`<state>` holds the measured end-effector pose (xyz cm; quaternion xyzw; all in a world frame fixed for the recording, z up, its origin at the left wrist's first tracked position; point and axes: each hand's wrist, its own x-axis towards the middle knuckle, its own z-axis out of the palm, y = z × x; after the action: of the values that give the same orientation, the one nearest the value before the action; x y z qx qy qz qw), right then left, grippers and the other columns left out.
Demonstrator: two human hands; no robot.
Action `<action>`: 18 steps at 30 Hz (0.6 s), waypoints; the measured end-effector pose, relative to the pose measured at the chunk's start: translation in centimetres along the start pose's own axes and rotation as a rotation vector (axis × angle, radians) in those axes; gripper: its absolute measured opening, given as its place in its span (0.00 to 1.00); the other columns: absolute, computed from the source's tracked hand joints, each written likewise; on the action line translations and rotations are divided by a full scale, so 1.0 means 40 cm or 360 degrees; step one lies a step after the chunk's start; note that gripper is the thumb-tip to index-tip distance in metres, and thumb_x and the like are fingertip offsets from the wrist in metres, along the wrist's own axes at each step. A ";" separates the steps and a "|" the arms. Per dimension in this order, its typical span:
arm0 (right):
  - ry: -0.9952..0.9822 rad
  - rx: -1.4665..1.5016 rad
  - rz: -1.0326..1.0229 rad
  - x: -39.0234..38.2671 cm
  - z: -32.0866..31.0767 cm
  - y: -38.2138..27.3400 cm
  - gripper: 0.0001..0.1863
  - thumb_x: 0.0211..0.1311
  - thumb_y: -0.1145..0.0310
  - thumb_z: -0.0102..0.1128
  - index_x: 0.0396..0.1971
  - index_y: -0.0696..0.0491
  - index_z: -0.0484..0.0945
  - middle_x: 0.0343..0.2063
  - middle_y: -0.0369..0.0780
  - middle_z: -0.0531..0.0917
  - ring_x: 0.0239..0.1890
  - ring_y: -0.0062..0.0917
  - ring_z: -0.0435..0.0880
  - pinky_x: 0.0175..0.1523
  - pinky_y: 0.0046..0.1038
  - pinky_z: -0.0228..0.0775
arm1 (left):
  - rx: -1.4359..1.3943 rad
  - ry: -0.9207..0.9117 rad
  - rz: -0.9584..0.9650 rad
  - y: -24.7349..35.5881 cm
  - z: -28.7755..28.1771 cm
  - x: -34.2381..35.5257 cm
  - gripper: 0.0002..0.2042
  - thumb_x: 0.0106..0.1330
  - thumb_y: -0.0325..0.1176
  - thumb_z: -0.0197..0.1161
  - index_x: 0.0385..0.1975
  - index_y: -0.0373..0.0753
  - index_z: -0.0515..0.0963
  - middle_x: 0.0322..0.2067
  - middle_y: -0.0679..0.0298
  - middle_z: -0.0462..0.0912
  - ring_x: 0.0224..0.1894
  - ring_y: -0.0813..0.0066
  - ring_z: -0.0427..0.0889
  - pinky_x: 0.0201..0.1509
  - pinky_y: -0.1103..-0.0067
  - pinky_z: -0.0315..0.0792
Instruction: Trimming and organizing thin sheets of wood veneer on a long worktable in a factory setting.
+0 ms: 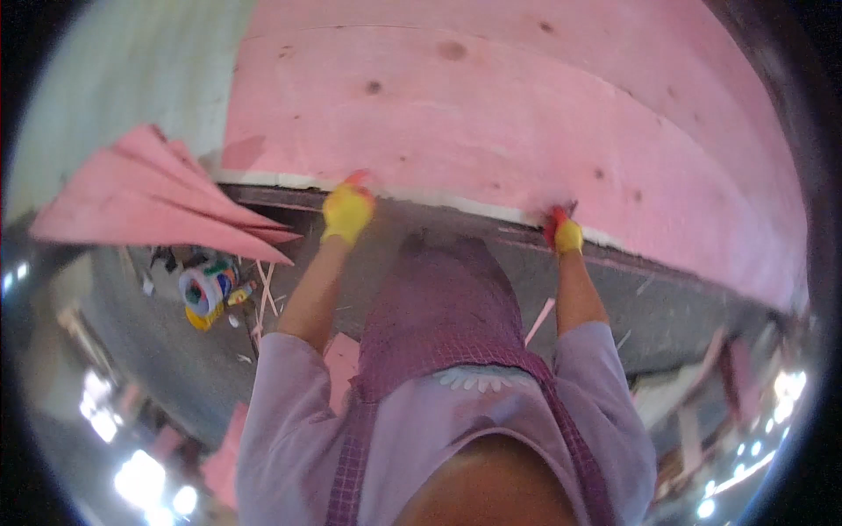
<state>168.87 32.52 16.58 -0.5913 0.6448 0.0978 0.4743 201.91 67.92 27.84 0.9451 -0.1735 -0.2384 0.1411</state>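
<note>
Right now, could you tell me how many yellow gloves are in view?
2. The left glove grips the lower edge of the big pink board near its middle; the right glove grips the same edge further right. None seems hidden.

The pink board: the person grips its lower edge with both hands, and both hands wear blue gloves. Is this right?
Not quite. The head view shows the gloves are yellow, not blue. The left hand and the right hand do both grip the lower edge of the pink board.

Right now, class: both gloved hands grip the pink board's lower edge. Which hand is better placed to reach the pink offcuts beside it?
Probably the left hand: the pink offcuts lie on its side, while the right hand grips the pink board farther away.
</note>
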 end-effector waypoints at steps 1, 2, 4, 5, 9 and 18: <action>0.0158 -0.0453 -0.0376 0.132 -0.070 0.185 0.18 0.57 0.50 0.55 0.24 0.51 0.78 0.14 0.36 0.76 0.15 0.29 0.75 0.21 0.31 0.66 | 0.0168 -0.0058 0.0366 0.059 0.015 0.004 0.21 0.56 0.32 0.47 0.52 0.50 0.71 0.40 0.53 0.80 0.42 0.56 0.80 0.43 0.65 0.74; 0.0130 -0.1664 -0.0960 -0.016 0.007 -0.035 0.13 0.57 0.54 0.53 0.33 0.47 0.77 0.16 0.40 0.78 0.19 0.34 0.78 0.25 0.35 0.69 | 0.0524 0.0165 0.0510 -0.105 0.110 -0.026 0.24 0.56 0.30 0.45 0.55 0.53 0.68 0.52 0.52 0.73 0.51 0.55 0.74 0.48 0.63 0.72; 0.0075 -0.1198 -0.0462 -0.062 -0.037 -0.097 0.16 0.57 0.53 0.53 0.36 0.50 0.77 0.20 0.45 0.80 0.29 0.36 0.82 0.33 0.40 0.71 | 0.0475 -0.0053 0.0249 -0.061 0.130 -0.018 0.28 0.56 0.28 0.45 0.59 0.61 0.62 0.61 0.53 0.62 0.57 0.51 0.69 0.54 0.58 0.68; 0.0238 -0.0946 -0.0237 -0.105 -0.043 -0.141 0.21 0.55 0.51 0.56 0.32 0.57 0.77 0.21 0.46 0.81 0.30 0.35 0.83 0.34 0.36 0.72 | 0.0374 -0.0419 0.0125 -0.004 0.065 0.002 0.28 0.56 0.29 0.45 0.58 0.63 0.63 0.60 0.53 0.64 0.56 0.53 0.71 0.55 0.61 0.68; 0.0110 -0.0236 -0.0249 -0.223 0.004 -0.202 0.20 0.59 0.51 0.57 0.26 0.55 0.76 0.16 0.33 0.75 0.17 0.17 0.74 0.21 0.20 0.64 | -0.0536 -0.0131 -0.0009 -0.162 0.040 -0.002 0.26 0.55 0.29 0.55 0.57 0.59 0.68 0.52 0.58 0.74 0.47 0.67 0.77 0.49 0.75 0.71; -0.0417 0.0474 -0.0759 -0.407 0.329 -0.303 0.24 0.55 0.62 0.63 0.51 0.54 0.70 0.29 0.33 0.79 0.18 0.13 0.68 0.20 0.16 0.57 | -0.0465 0.1167 -0.0266 -0.607 -0.339 -0.085 0.30 0.52 0.32 0.62 0.60 0.49 0.66 0.52 0.53 0.72 0.50 0.60 0.74 0.54 0.73 0.67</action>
<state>183.33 49.04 26.69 -0.6323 0.4285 -0.0366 0.6445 212.20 93.63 32.20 0.9483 0.0015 0.0816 0.3066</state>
